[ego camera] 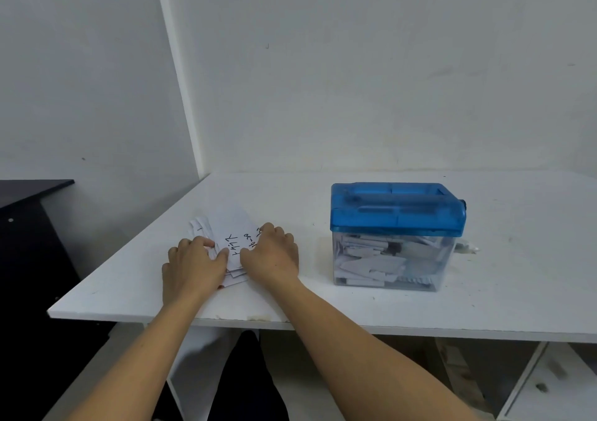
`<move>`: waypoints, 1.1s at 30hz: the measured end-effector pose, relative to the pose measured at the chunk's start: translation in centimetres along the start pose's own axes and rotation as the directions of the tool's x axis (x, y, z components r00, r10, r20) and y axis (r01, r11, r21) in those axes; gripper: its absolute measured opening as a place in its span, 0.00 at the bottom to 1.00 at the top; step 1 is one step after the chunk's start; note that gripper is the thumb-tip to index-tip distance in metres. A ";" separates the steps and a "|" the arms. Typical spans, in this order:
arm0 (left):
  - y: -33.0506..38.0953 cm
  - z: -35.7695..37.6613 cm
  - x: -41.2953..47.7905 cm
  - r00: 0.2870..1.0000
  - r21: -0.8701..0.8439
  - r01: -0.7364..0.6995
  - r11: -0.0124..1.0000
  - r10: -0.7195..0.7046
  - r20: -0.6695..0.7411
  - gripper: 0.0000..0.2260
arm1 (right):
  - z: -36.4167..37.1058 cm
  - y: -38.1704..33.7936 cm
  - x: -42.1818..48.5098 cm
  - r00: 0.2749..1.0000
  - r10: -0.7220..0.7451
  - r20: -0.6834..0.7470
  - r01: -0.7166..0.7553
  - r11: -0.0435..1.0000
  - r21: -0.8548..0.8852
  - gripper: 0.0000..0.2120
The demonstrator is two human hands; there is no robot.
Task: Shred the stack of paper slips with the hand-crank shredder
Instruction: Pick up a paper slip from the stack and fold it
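Lower centre of the frame: two bare forearms reach forward over the front edge of the white desk (pixel 452 310). Dark-clad legs (pixel 245 375) show beneath that edge.

Left of centre: the stack of paper slips (pixel 234 230) lies flat on the desk, loosely fanned, with handwriting on the top slip.
- The left hand (pixel 193 268) rests on the stack's left side; its fingers curl over that edge and the thumb presses the top slip.
- The right hand (pixel 274 255) grips the right side the same way, fingers curled down over the edge.

Right of centre, well apart from the stack: the hand-crank shredder (pixel 395 236) stands upright. Its clear bin holds paper pieces under a blue lid (pixel 395 209). A dark crank hub (pixel 463 203) protrudes at the lid's right end. A white scrap (pixel 468 248) lies beside the bin.

Left edge: dark furniture (pixel 29 226). Behind the desk: a white wall (pixel 355 65).
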State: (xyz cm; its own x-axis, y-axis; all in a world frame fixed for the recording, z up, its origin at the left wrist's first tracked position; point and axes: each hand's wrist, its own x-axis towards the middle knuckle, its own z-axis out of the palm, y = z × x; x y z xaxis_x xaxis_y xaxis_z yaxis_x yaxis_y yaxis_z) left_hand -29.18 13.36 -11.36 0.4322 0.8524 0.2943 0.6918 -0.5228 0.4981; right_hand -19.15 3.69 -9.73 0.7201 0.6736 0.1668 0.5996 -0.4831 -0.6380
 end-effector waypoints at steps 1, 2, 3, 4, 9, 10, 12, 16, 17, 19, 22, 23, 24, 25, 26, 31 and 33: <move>0.0 0.0 0.0 1.000 -0.008 -0.003 1.000 0.003 -0.001 0.17 | 0.0 0.1 0.1 1.000 -0.005 -0.004 0.005 1.000 -0.004 0.21; 0.0 0.0 -0.1 1.000 -0.017 -0.002 1.000 0.002 -0.003 0.17 | 0.0 0.1 0.1 1.000 -0.010 -0.006 0.010 1.000 -0.006 0.21; 0.0 0.0 -0.1 1.000 -0.021 -0.003 1.000 0.003 -0.007 0.17 | 0.0 0.2 0.1 1.000 -0.015 -0.009 0.015 1.000 -0.003 0.21; 0.0 0.0 -0.2 1.000 -0.022 -0.006 1.000 0.006 -0.012 0.17 | 0.1 0.2 0.1 1.000 -0.020 -0.011 0.020 1.000 0.001 0.21; 0.2 0.1 -0.3 1.000 0.004 -0.020 1.000 0.020 -0.020 0.17 | 0.4 0.2 0.0 0.996 -0.065 -0.053 0.065 0.998 0.007 0.19; 0.2 0.0 -0.3 1.000 0.010 -0.022 1.000 0.022 -0.019 0.17 | 0.4 0.2 0.0 0.995 -0.075 -0.058 0.076 0.997 0.018 0.19; 0.2 0.0 -0.3 1.000 -0.004 -0.018 1.000 0.018 -0.018 0.17 | 0.2 0.0 0.0 0.995 -0.088 -0.057 0.093 0.992 0.090 0.19; 0.1 0.0 0.0 0.999 -0.126 0.025 0.992 -0.029 -0.033 0.20 | 0.0 -0.2 -0.3 0.998 -0.053 -0.041 0.065 0.917 0.393 0.19; 0.1 0.0 0.1 0.998 -0.174 0.041 0.984 -0.047 -0.033 0.20 | -0.1 -0.3 -0.3 0.998 -0.045 -0.045 0.061 0.888 0.457 0.20; 0.0 -0.1 0.2 0.995 -0.257 0.080 0.963 -0.091 -0.033 0.20 | -0.6 -0.2 -0.5 0.998 -0.030 -0.058 0.058 0.824 0.564 0.21; -0.1 -0.3 0.4 0.995 -0.253 0.075 0.965 -0.088 -0.039 0.20 | -1.5 0.1 -0.8 0.999 0.006 -0.050 0.029 0.733 0.679 0.21; 0.0 -0.5 0.6 0.997 -0.244 0.055 0.968 -0.066 -0.039 0.22 | -1.8 0.2 -0.8 0.999 0.007 -0.044 0.026 0.716 0.698 0.21; 0.4 -1.0 0.7 0.999 -0.243 0.042 0.969 -0.049 -0.021 0.25 | -2.1 0.2 -0.8 0.999 0.005 -0.038 0.024 0.694 0.719 0.20; 1.0 -1.7 0.7 0.999 -0.260 0.045 0.965 -0.043 0.010 0.26 | -2.3 0.2 -0.7 0.999 0.011 -0.031 0.016 0.659 0.752 0.19; 1.7 -2.5 0.8 0.998 -0.303 0.060 0.951 -0.046 0.053 0.27 | -2.7 -0.1 -0.5 0.999 0.030 -0.025 0.001 0.617 0.787 0.18; 5.3 -6.3 0.2 0.935 -0.739 0.294 0.606 -0.020 0.355 0.24 | -5.2 -2.7 -0.3 0.999 0.035 -0.031 0.011 0.475 0.880 0.20; 6.5 -7.4 0.0 0.921 -0.848 0.327 0.418 0.058 0.384 0.17 | -6.7 -4.1 -0.5 0.997 -0.026 -0.070 0.074 0.450 0.890 0.20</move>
State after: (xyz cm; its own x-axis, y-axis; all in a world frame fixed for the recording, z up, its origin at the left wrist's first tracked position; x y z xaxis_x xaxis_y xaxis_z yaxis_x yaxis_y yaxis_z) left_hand -28.97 10.09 -2.08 0.6608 0.7505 -0.0130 -0.0597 0.0698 0.9958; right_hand -19.61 1.64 -2.18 0.7268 0.6453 0.2354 0.0121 0.3306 -0.9437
